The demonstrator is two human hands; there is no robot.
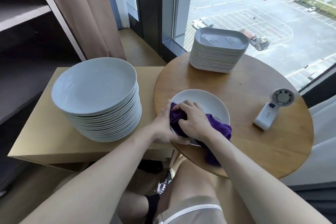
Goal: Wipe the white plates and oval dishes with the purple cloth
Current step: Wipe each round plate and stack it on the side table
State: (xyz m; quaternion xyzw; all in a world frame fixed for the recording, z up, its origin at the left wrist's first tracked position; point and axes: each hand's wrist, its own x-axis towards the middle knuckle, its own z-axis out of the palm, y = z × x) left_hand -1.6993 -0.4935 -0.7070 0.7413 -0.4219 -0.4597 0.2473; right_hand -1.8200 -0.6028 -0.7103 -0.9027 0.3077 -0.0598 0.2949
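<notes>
A single white plate [205,102] lies on the round wooden worktop [254,147], at about 8 o'clock on its surface and close to the edge nearest the person. The left hand [163,127] grips the plate's rim at its 8 o'clock side, with the thumb lying along the near edge and the fingers curled against the rim. The right hand [194,120] sits on top of the plate with its fingers bent, bunching the purple cloth [177,116] and pressing it onto the plate's near half. The rest of the cloth trails out under the right wrist toward 5 o'clock and hangs over the worktop's edge. At 12 o'clock on the round worktop stands a stack of oval dishes [218,56], well apart from the plate. A small white handheld fan [272,109] lies flat at 3 o'clock. To the left, a lower square worktop [45,138] just beside the round one carries a tall stack of round plates [94,85]. A window [254,14] is behind the dishes and a beige curtain [91,14] hangs at 11 o'clock.
</notes>
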